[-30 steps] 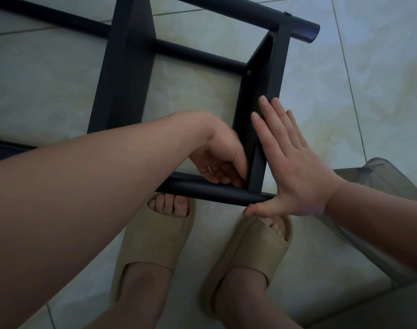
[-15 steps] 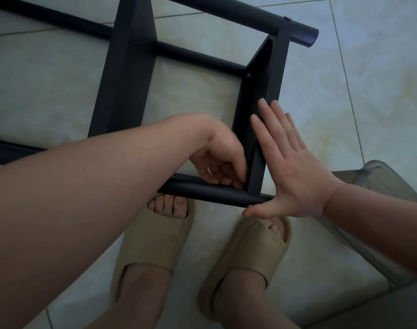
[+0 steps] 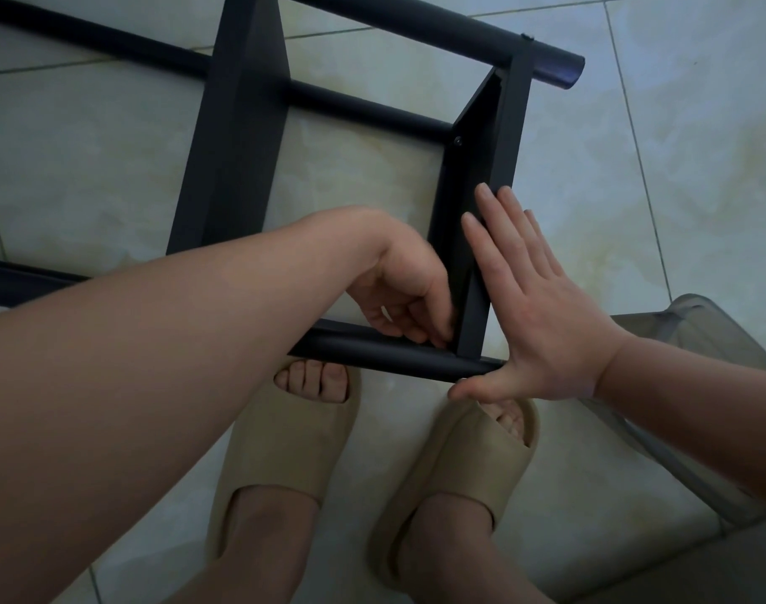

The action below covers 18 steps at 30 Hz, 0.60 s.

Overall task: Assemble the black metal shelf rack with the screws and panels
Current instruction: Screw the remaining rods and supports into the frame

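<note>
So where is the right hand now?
Head view, right of centre: the right hand presses flat against the outer face of the black end panel, thumb by the near tube.

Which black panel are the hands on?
The narrower right panel: right hand flat against it, left hand at its base. Neither touches the wider left panel.

One cam only: head-worn, wide-angle, facing fwd and steeply down at the rack (image 3: 237, 137) on the floor tiles (image 3: 677, 167) — close in, w/ the wearer's own slippers (image 3: 294, 451) in the lower half.
</note>
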Each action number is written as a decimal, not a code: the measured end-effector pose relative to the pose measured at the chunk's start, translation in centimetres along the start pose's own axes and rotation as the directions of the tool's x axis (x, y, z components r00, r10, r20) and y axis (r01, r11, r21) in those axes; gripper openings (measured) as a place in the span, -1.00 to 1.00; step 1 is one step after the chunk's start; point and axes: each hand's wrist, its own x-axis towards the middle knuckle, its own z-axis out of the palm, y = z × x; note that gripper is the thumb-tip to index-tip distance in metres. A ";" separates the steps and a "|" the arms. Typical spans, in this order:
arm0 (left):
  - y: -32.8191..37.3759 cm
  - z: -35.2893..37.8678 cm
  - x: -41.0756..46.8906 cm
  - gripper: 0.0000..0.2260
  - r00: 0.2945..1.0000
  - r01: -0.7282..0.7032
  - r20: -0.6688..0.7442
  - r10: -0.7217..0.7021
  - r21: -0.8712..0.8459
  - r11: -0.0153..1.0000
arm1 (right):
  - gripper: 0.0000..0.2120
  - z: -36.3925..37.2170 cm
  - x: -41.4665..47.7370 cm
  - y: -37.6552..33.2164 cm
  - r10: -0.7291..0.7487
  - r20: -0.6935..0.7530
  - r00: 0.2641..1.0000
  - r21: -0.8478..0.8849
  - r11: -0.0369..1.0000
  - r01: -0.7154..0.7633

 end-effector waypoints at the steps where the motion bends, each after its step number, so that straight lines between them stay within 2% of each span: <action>1: 0.1 0.0 -0.1 -0.88 1.000 -0.017 0.006 0.017 -0.019 1.000 | 0.29 0.0 0.0 0.0 -0.002 -0.002 1.000 0.002 1.000 0.002; 4: 0.1 0.1 0.0 -0.90 0.999 -0.053 0.005 0.053 -0.057 0.997 | 0.29 0.0 0.0 0.0 -0.004 -0.003 1.000 0.009 1.000 0.004; 9: -0.2 0.5 0.4 -0.86 0.998 0.001 -0.062 0.001 0.029 1.000 | 0.28 0.1 0.0 0.0 -0.008 -0.006 1.000 0.009 1.000 0.008; 14: 0.4 0.1 0.0 -0.87 0.999 0.003 -0.032 -0.001 0.044 0.999 | 0.28 0.1 0.0 0.0 -0.009 -0.007 1.000 0.006 1.000 0.009; 18: 0.2 0.3 0.0 -0.85 0.999 -0.043 0.008 0.044 -0.037 0.998 | 0.28 0.1 0.0 0.0 -0.010 -0.008 1.000 0.006 1.000 0.010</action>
